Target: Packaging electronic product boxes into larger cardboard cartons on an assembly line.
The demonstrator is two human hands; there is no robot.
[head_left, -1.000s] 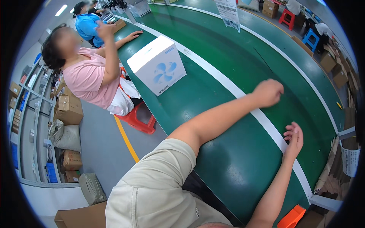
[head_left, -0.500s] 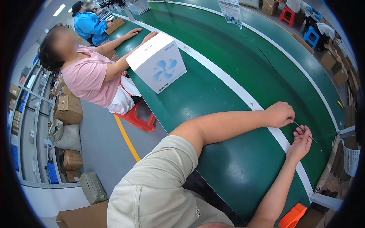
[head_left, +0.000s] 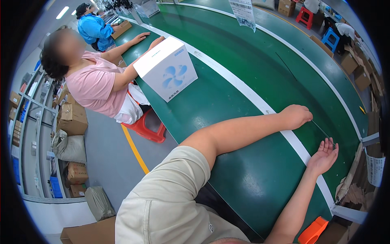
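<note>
My left hand (head_left: 297, 116) is closed, pinching one end of a thin dark stick (head_left: 321, 129) above the green belt. The stick slants down to the right, toward my right hand (head_left: 322, 157), which is turned palm up. Its fingers are loosely curled, and the stick's other end sits between the thumb and fingertips. Farther along the belt lies a similar thin dark strip (head_left: 286, 66), apart from both hands.
A white carton (head_left: 166, 69) with a blue fan picture stands on the green table (head_left: 243, 175). Beside it a co-worker in pink (head_left: 92, 83) rests both arms on the table. An orange tool (head_left: 313, 230) lies at the lower right. A printed sheet (head_left: 243, 15) hangs above the belt.
My right hand has shifted along the stick to its far end, and its fingers have loosened. My left hand has moved slightly up and left, so more of the stick shows between them.
</note>
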